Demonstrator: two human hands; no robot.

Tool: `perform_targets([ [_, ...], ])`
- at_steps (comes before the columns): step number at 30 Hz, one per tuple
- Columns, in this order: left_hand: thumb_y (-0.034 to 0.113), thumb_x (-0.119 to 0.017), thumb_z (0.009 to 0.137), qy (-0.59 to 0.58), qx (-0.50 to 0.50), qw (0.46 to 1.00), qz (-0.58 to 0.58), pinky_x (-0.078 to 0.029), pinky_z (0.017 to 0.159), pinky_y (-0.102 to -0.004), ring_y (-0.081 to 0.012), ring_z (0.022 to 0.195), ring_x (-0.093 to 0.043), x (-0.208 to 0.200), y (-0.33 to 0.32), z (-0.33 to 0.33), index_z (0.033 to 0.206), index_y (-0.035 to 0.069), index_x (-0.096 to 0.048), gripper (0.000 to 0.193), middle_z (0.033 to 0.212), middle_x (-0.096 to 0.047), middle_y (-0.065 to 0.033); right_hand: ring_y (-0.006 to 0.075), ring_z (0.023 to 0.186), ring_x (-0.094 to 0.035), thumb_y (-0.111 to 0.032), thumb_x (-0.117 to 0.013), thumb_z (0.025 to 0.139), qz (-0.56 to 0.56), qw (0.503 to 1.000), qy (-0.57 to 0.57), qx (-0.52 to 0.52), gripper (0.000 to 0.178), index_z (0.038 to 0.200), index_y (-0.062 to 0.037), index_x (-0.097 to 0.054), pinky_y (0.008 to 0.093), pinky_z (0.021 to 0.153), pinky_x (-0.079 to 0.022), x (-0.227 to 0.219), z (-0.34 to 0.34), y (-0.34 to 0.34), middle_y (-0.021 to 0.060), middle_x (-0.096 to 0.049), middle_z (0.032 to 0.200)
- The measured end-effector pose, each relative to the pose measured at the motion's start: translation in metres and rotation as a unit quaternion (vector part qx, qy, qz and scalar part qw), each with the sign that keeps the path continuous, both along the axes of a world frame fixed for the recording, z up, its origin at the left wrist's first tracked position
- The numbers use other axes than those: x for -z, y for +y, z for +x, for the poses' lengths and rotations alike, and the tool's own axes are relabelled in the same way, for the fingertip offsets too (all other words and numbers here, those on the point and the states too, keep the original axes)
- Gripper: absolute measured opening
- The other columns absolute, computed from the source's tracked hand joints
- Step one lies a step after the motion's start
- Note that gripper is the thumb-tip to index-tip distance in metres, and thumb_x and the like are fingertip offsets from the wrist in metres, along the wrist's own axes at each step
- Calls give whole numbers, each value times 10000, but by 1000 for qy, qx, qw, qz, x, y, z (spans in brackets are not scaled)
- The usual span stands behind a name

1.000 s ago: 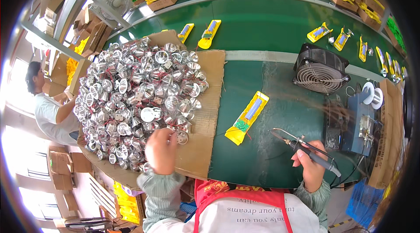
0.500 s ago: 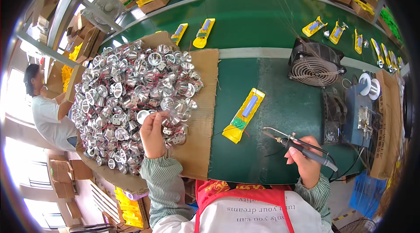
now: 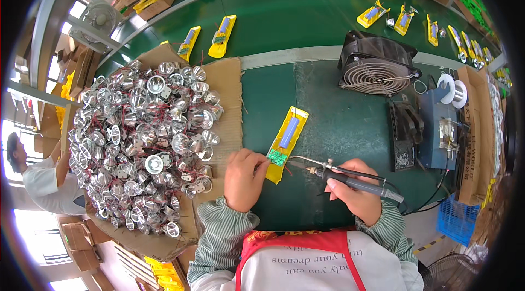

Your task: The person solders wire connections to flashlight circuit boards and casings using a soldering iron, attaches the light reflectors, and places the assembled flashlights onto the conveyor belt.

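A yellow plastic housing (image 3: 299,115) lies on the green bench in front of me, holding a blue cylindrical battery (image 3: 289,132) and a small green circuit board (image 3: 278,157). My left hand (image 3: 246,180) is closed in a pinch at the board's left edge; whatever is between the fingertips is too small to make out. From the right, my right hand (image 3: 356,195) grips a soldering iron (image 3: 363,186) with a thin metal feed tube alongside. Its tip end points left, close to the board's right side; I cannot tell whether it touches.
Left of me, a pile of silvery reflector cups (image 3: 147,127) with red wires lies on cardboard (image 3: 228,99). A black fan (image 3: 377,64), a blue-grey unit with solder spools (image 3: 437,121) and a black stand (image 3: 403,138) stand right. More yellow housings (image 3: 223,36) lie beyond. A person (image 3: 46,179) is far left.
My left hand has left the reflector pile and moved right to the circuit board. My right hand has brought the soldering iron left, close to the board. The view has shifted somewhat.
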State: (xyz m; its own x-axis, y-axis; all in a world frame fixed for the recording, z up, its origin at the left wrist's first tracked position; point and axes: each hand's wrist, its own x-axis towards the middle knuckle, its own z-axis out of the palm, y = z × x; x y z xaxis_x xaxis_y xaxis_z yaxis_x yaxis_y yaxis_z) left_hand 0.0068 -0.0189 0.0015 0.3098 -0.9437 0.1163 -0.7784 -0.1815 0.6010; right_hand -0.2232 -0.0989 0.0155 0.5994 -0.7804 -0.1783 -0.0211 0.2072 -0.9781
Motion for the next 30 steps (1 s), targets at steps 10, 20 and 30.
perform_targets([
  [10, 42, -615, 760, -5, -25, 1000, -12, -437, 631, -364, -291, 712, -549, 12, -2, -7, 767, 3, -567, 62, 800, -576, -126, 100, 602, -605, -13, -633, 789, 43, 998, -35, 14, 146, 868, 44, -524, 226, 508, -492, 16, 27, -5, 100, -624, 728],
  [20, 26, -614, 754, -21, -29, 999, -20, -448, 614, -367, -298, 697, -558, 11, -3, -11, 759, 3, -553, 66, 787, -561, -131, 95, 596, -603, -28, -635, 793, 27, 999, -29, 5, 132, 860, 27, -535, 223, 512, -487, 19, 30, -6, 82, -626, 713],
  [30, 20, -615, 749, -32, -20, 999, -24, -449, 617, -363, -299, 696, -558, 11, -4, -11, 757, -1, -550, 69, 785, -553, -129, 97, 588, -603, -24, -631, 793, 17, 1000, -17, -2, 130, 857, 25, -528, 225, 505, -474, 22, 30, -7, 82, -627, 696],
])
